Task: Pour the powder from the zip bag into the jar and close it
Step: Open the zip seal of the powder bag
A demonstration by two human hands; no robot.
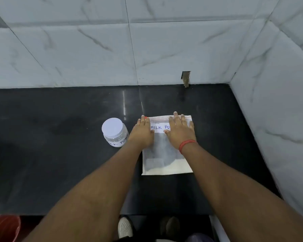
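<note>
At the lower left corner of the frame a red bucket [4, 227] sits below the front edge of the dark desk [51, 163], whose left half lies bare from that edge back to the marble-tiled wall [77, 49]. Left of centre stands the jar [115, 132], upright, its white lid [112, 126] on and a handwritten label on its clear side. Just right of it, very near though contact cannot be judged, the left hand [143, 133] lies flat with fingers straight and together, pressing on the upper left corner of the zip bag [164, 154]. The bag lies flat on the desk at the frame's centre, its zip strip toward the wall and its paper label [158, 127] reading "MILK PO" between the two hands; white powder [170, 167] is gathered along its near edge. The right hand [180, 131], a red thread band [186, 144] on its wrist, is spread flat with fingers straight over the bag's upper right part, fingertips at the zip strip. Right of the bag a strip of bare desk runs to the side wall [278, 119]. Along the bottom edge, under the desk front, two shoes [125, 227] show.
</note>
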